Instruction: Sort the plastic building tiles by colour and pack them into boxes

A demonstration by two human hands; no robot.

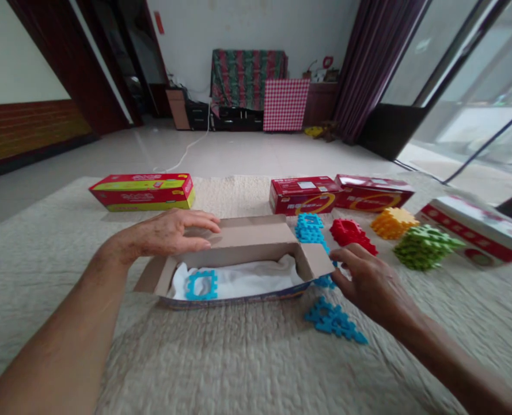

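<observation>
An open cardboard box (256, 225) lies before me with its flaps folded out. A white cloth (251, 279) lines it, and one blue interlocking toy tile (215, 285) lies on the cloth at the left. Over the box's back left corner is my left hand (173, 231), its fingers apart and holding nothing. My right hand (363, 282) is just past the right flap, thumb and fingers closed at the edge of a blue tile (325, 281), partly hidden by the flap. Behind it rises a stack of blue tiles (310, 230). More blue tiles (336, 323) lie nearer me.
Red tiles (353, 235), yellow tiles (394, 222) and green tiles (426, 248) sit in piles at the right. Beyond stand a red and yellow box (147, 193), two dark red boxes (303, 195) and a white and red box (476, 230), all on a quilted mat (230, 357).
</observation>
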